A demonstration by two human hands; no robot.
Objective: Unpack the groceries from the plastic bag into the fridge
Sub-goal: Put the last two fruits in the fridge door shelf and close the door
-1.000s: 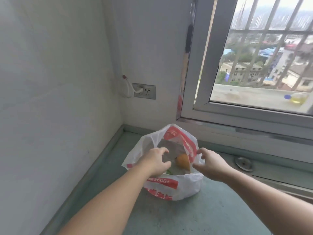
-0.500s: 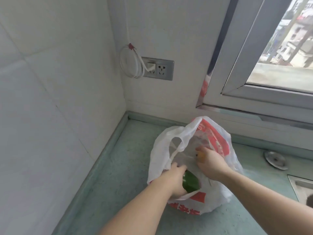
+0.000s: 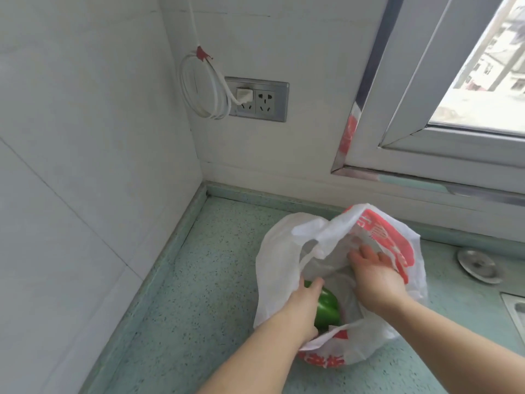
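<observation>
A white plastic bag (image 3: 279,251) with red print stands open on the speckled green counter (image 3: 213,268) below the window. Inside, at the near left of the opening, lies a green pepper (image 3: 328,308). My left hand (image 3: 301,307) reaches into the bag and curls around the pepper's left side. My right hand (image 3: 375,277) is deeper in the bag, palm down with fingers spread against the red-printed far wall; what lies under it is hidden. No fridge is in view.
White tiled walls meet in a corner at the left and back. A wall socket (image 3: 257,99) has a plug and a coiled white cable (image 3: 201,86). A window frame (image 3: 426,155) rises at right. A metal disc (image 3: 480,265) and a sink edge (image 3: 514,305) lie right of the bag.
The view has moved closer and tilted down. Both hands went from the bag's rim into it; my left hand closed around the green pepper, and the orange item is now covered.
</observation>
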